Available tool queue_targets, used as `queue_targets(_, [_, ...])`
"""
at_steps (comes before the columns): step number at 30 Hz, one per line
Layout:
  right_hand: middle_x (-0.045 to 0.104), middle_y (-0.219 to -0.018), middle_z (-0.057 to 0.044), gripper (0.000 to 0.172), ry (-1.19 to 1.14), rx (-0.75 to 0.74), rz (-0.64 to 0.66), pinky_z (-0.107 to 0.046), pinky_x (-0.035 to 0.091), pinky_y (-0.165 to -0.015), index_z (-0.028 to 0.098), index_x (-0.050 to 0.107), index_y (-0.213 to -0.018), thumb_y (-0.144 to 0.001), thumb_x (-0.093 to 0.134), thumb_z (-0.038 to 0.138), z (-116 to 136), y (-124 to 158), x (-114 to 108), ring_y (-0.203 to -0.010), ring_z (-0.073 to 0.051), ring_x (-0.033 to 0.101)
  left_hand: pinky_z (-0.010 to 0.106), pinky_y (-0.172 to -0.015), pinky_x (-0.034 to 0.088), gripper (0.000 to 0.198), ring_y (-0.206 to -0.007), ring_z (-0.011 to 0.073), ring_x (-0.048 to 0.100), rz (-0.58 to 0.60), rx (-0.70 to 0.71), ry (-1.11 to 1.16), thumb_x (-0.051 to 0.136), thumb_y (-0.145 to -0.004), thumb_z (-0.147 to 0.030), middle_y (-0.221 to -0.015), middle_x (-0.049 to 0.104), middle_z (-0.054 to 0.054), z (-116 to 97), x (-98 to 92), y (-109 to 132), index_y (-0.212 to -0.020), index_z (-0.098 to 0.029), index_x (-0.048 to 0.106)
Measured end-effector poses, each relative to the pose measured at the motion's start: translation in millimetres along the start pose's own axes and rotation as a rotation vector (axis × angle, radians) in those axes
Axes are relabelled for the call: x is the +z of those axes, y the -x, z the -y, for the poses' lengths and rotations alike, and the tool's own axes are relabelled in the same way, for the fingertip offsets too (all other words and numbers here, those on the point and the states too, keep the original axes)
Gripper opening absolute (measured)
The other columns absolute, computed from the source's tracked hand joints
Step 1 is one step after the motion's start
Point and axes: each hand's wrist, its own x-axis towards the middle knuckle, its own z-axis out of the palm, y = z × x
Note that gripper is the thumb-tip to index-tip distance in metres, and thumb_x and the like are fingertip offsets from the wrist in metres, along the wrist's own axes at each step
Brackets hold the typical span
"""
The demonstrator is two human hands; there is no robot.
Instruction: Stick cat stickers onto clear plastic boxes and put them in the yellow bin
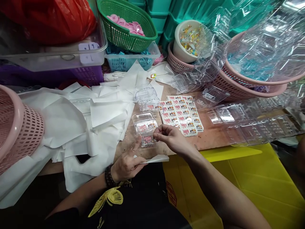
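Note:
My right hand [170, 136] pinches the right end of a printed sticker [147, 140] with pink lettering. That sticker lies over the near part of a clear plastic box [137, 129]; another with a cartoon animal picture shows just above it. At the box's left edge rests the thumb of my left hand [126, 163], whose other fingers hold a folded white sheet of paper [157, 159] along the table edge. Sticker sheets [181, 113] with rows of the same print lie right of the box. Behind stands one more clear box [146, 95], with a sticker on its front.
Loose white papers [107, 113] cover the left side, beside a pink basket [30, 127]. Strips of clear plastic boxes [259, 127] lie at the right. At the back stand a green basket [128, 35], a white bowl [177, 41] and a pink basket [228, 84].

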Motion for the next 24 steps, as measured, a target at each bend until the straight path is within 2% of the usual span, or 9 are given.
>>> queue_targets(5, [0.061, -0.067, 0.0, 0.017, 0.119, -0.024, -0.016, -0.029, 0.041, -0.06, 0.019, 0.062, -0.071, -0.074, 0.067, 0.035, -1, 1, 2, -0.063, -0.014, 0.054, 0.047, -0.112, 0.048, 0.008, -0.144, 0.0354, 0.038, 0.025, 0.021, -0.06, 0.069, -0.082, -0.01, -0.165, 0.016, 0.009, -3, 0.3, -3, -0.087, -0.016, 0.07])
queue_targets(9, [0.06, -0.066, 0.0, 0.013, 0.394, -0.152, -0.086, -0.028, 0.04, -0.057, 0.022, 0.06, -0.072, -0.081, 0.062, 0.032, -2, 9, 11, -0.061, -0.015, 0.053, 0.05, -0.114, 0.045, 0.006, -0.145, 0.0331, 0.037, 0.023, -0.009, -0.13, 0.065, -0.087, -0.01, -0.161, 0.031, 0.011, -8, 3.1, -4, -0.086, -0.016, 0.067])
queue_targets(11, [0.064, -0.074, -0.003, 0.008, 0.593, -0.248, -0.172, -0.031, 0.042, -0.06, 0.023, 0.064, -0.084, -0.085, 0.059, 0.029, -4, 17, 15, -0.064, -0.018, 0.056, 0.05, -0.114, 0.045, 0.006, -0.145, 0.0323, 0.038, 0.024, -0.035, -0.147, 0.064, -0.088, -0.01, -0.159, 0.036, 0.012, -10, 4.4, -4, -0.087, -0.016, 0.067])
queue_targets(15, [0.066, -0.088, -0.011, 0.036, 0.856, -0.363, -0.38, -0.036, 0.045, -0.064, 0.022, 0.061, -0.124, -0.091, 0.057, 0.036, -10, 30, 9, -0.071, -0.025, 0.06, 0.052, -0.114, 0.044, 0.007, -0.145, 0.0323, 0.038, 0.03, -0.057, -0.164, 0.064, -0.087, -0.01, -0.159, 0.037, 0.012, -12, 5.4, -3, -0.086, -0.016, 0.067])
queue_targets(17, [0.065, -0.082, -0.009, 0.036, 0.841, -0.376, -0.428, -0.037, 0.047, -0.065, 0.021, 0.061, -0.122, -0.093, 0.056, 0.041, -13, 30, -2, -0.068, -0.024, 0.06, 0.053, -0.114, 0.044, 0.007, -0.146, 0.0335, 0.036, 0.052, -0.059, -0.153, 0.066, -0.086, -0.009, -0.161, 0.032, 0.012, -12, 4.9, -2, -0.085, -0.016, 0.067])
queue_targets(19, [0.065, -0.079, -0.008, 0.029, 0.782, -0.378, -0.405, -0.038, 0.05, -0.069, 0.022, 0.064, -0.113, -0.094, 0.054, 0.041, -14, 26, -14, -0.069, -0.023, 0.061, 0.054, -0.115, 0.043, 0.007, -0.146, 0.0346, 0.034, 0.073, -0.067, -0.126, 0.068, -0.084, -0.01, -0.163, 0.028, 0.011, -12, 4.0, -2, -0.085, -0.016, 0.067])
queue_targets(21, [0.067, -0.095, -0.01, 0.031, 0.702, -0.402, -0.305, -0.041, 0.053, -0.077, 0.023, 0.064, -0.115, -0.091, 0.058, 0.042, -13, 19, -25, -0.083, -0.025, 0.065, 0.053, -0.115, 0.042, 0.006, -0.147, 0.0349, 0.034, 0.076, -0.075, -0.091, 0.069, -0.083, -0.011, -0.163, 0.026, 0.011, -11, 2.9, -2, -0.084, -0.016, 0.067])
queue_targets(22, [0.066, -0.111, -0.012, 0.04, 0.653, -0.427, -0.226, -0.044, 0.054, -0.084, 0.024, 0.06, -0.123, -0.087, 0.063, 0.043, -13, 16, -29, -0.096, -0.027, 0.065, 0.053, -0.115, 0.042, 0.005, -0.146, 0.0348, 0.034, 0.069, -0.079, -0.08, 0.07, -0.083, -0.012, -0.163, 0.027, 0.011, -11, 2.1, -2, -0.084, -0.016, 0.068])
queue_targets(24, [0.051, -0.142, -0.013, 0.074, 0.557, -0.474, -0.037, -0.048, 0.05, -0.1, 0.028, 0.044, -0.143, -0.078, 0.074, 0.043, -13, 11, -34, -0.124, -0.031, 0.056, 0.052, -0.114, 0.043, 0.004, -0.146, 0.0344, 0.036, 0.051, -0.086, -0.061, 0.07, -0.084, -0.013, -0.162, 0.029, 0.012, -13, -0.4, -3, -0.083, -0.016, 0.068])
